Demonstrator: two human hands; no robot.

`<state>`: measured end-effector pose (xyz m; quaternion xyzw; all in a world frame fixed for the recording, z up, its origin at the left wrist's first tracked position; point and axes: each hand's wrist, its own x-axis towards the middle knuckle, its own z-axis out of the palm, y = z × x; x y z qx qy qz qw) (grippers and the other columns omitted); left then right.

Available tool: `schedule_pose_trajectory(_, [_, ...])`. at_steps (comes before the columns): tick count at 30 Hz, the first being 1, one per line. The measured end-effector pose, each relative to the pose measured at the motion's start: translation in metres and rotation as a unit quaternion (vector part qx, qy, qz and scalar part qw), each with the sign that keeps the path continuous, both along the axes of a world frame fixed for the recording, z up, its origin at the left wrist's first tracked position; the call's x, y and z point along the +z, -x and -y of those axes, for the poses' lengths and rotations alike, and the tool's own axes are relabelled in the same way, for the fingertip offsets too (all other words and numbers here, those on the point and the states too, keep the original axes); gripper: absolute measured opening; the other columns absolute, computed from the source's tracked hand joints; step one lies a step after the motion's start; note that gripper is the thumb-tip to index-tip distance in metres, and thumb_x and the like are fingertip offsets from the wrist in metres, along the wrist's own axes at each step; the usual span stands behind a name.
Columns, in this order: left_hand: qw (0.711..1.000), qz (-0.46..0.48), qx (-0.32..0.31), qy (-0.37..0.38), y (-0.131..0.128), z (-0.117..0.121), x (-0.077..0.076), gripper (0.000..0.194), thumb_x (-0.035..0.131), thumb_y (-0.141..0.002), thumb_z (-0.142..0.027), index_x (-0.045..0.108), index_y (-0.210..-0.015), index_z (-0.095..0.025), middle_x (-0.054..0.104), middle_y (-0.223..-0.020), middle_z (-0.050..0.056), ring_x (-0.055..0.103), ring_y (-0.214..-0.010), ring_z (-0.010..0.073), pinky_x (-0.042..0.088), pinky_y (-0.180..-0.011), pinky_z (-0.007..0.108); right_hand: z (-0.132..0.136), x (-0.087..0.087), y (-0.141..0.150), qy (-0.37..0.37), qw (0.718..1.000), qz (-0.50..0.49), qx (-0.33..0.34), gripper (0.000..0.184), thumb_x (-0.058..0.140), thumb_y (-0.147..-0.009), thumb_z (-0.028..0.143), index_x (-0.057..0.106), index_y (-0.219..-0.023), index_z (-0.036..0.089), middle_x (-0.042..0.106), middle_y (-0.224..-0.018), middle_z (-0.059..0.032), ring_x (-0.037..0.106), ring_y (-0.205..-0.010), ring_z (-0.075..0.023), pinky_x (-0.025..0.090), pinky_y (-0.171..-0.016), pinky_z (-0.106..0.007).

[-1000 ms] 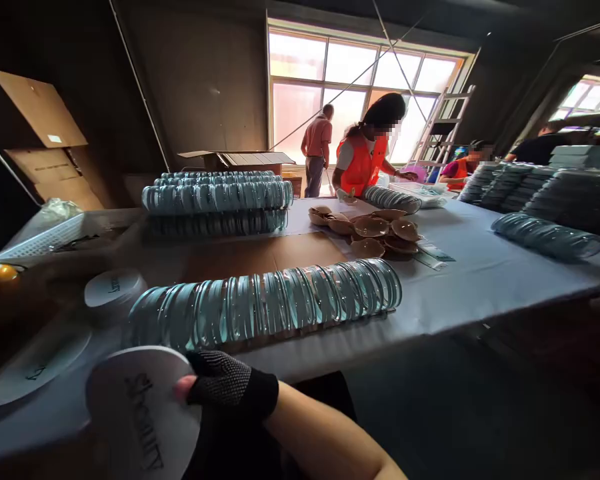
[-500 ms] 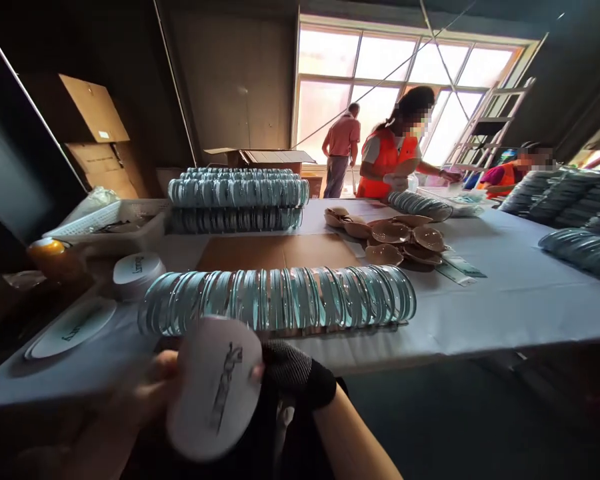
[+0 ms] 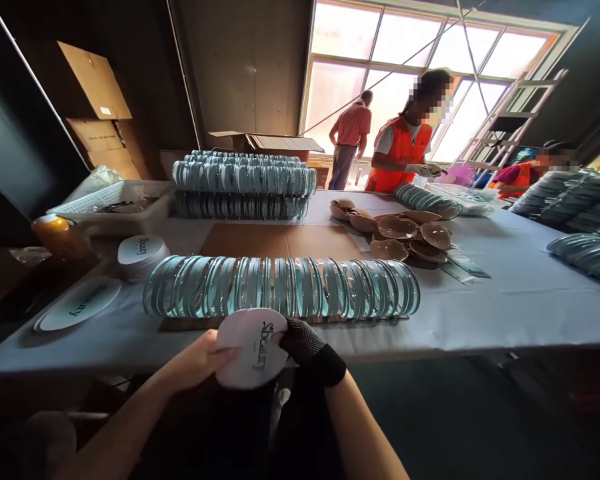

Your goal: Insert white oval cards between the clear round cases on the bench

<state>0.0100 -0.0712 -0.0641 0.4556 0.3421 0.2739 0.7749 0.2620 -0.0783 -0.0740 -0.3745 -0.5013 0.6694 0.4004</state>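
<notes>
Both my hands hold a white heart-shaped card (image 3: 253, 347) with black lettering, just below the table's front edge. My bare left hand (image 3: 200, 360) grips its left side. My right hand (image 3: 305, 347), in a black mesh fingerless glove, pinches its right edge. Right behind the card, a long row of clear round lids standing on edge (image 3: 280, 287) lies on the white-covered table (image 3: 505, 300).
More white printed cards (image 3: 77, 303) and a small stack (image 3: 140, 253) lie at the left. Stacked lid rows (image 3: 243, 187), brown shell-shaped pieces (image 3: 405, 233), a white basket (image 3: 115, 200) and cardboard boxes (image 3: 97, 83) sit behind. A person in an orange vest (image 3: 400, 157) works at the far side.
The card has come up from the lower left to the middle, and my left hand has joined my right on it. The view has shifted left and down slightly.
</notes>
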Motion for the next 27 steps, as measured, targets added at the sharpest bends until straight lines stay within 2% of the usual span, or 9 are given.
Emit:
schedule_pose_trajectory(4, [0.995,0.093,-0.026,0.001,-0.011,-0.002,-0.011,0.063,0.085,-0.063,-0.035,0.069,-0.119,-0.013,0.070,-0.112,0.019,0.067,-0.100,0.0388,0.055,-0.087,0.048,-0.002,-0.004,0.002,0.049,0.982,-0.140,0.115,0.056,0.084,-0.064,0.044,0.068,-0.107,0.011,0.070,-0.094,-0.0102,0.066,-0.085,-0.0213,0.054,-0.082,-0.037])
schedule_pose_trajectory(6, [0.997,0.077,0.027,-0.005,-0.019,-0.007,-0.013,0.055,0.086,-0.062,-0.034,0.071,-0.111,-0.012,0.072,-0.106,0.018,0.069,-0.094,0.0361,0.057,-0.082,0.044,-0.004,-0.008,0.002,0.046,0.986,-0.160,0.022,0.054,0.083,-0.065,0.045,0.068,-0.105,0.012,0.070,-0.091,-0.0089,0.066,-0.080,-0.0185,0.054,-0.074,-0.030])
schedule_pose_trajectory(8, [0.997,0.009,0.067,-0.023,-0.026,-0.013,-0.011,0.049,0.084,-0.066,-0.033,0.071,-0.108,-0.012,0.073,-0.104,0.017,0.069,-0.093,0.0346,0.057,-0.080,0.043,-0.005,-0.012,0.001,0.027,0.986,-0.139,-0.083,0.046,0.075,-0.077,0.045,0.066,-0.109,0.014,0.070,-0.095,-0.0081,0.065,-0.079,-0.0164,0.053,-0.070,-0.027])
schedule_pose_trajectory(12, [0.986,-0.079,0.103,-0.103,-0.042,-0.019,-0.006,0.051,0.078,-0.073,-0.042,0.069,-0.113,-0.012,0.071,-0.110,0.016,0.066,-0.101,0.0345,0.055,-0.088,0.046,0.005,-0.017,-0.001,-0.057,0.970,-0.077,-0.223,0.056,0.059,-0.088,0.051,0.052,-0.134,0.019,0.064,-0.121,-0.0110,0.064,-0.101,-0.0221,0.055,-0.084,-0.035])
schedule_pose_trajectory(16, [0.964,-0.124,0.171,-0.164,-0.068,-0.019,-0.011,0.054,0.076,-0.073,-0.049,0.069,-0.111,-0.012,0.072,-0.108,0.013,0.067,-0.103,0.0319,0.055,-0.091,0.043,0.026,-0.025,-0.002,-0.129,0.903,0.128,-0.389,0.070,0.054,-0.091,0.053,0.034,-0.150,0.023,0.051,-0.143,-0.0116,0.055,-0.124,-0.0264,0.050,-0.100,-0.042])
schedule_pose_trajectory(21, [0.952,-0.108,0.217,-0.186,-0.107,-0.021,-0.023,0.060,0.076,-0.073,-0.049,0.066,-0.120,-0.013,0.071,-0.113,0.012,0.067,-0.103,0.0294,0.054,-0.093,0.040,0.047,-0.040,-0.011,-0.297,0.790,0.309,-0.438,0.052,0.048,-0.096,0.039,0.043,-0.146,0.025,0.032,-0.157,-0.0100,0.033,-0.144,-0.0272,0.039,-0.112,-0.048])
schedule_pose_trajectory(23, [0.954,-0.088,0.212,-0.194,-0.123,-0.019,-0.024,0.062,0.077,-0.073,-0.048,0.064,-0.124,-0.014,0.071,-0.114,0.012,0.066,-0.106,0.0290,0.053,-0.095,0.039,0.050,-0.043,-0.022,-0.267,0.776,0.300,-0.486,0.062,0.048,-0.095,0.042,0.031,-0.152,0.022,0.028,-0.158,-0.0122,0.029,-0.145,-0.0284,0.038,-0.112,-0.051])
schedule_pose_trajectory(25, [0.956,-0.093,0.192,-0.200,-0.137,-0.018,-0.021,0.061,0.077,-0.074,-0.047,0.065,-0.123,-0.013,0.072,-0.113,0.011,0.065,-0.108,0.0293,0.052,-0.095,0.039,0.051,-0.042,-0.036,-0.188,0.790,0.260,-0.523,0.072,0.045,-0.095,0.047,0.018,-0.156,0.020,0.026,-0.158,-0.0137,0.028,-0.145,-0.0272,0.035,-0.114,-0.050])
schedule_pose_trajectory(27, [0.957,-0.113,0.169,-0.208,-0.151,-0.017,-0.016,0.055,0.075,-0.075,-0.046,0.067,-0.119,-0.013,0.072,-0.109,0.011,0.065,-0.107,0.0298,0.052,-0.094,0.039,0.054,-0.040,-0.049,-0.140,0.804,0.232,-0.529,0.069,0.043,-0.095,0.049,0.023,-0.154,0.020,0.025,-0.159,-0.0121,0.028,-0.145,-0.0256,0.031,-0.117,-0.049])
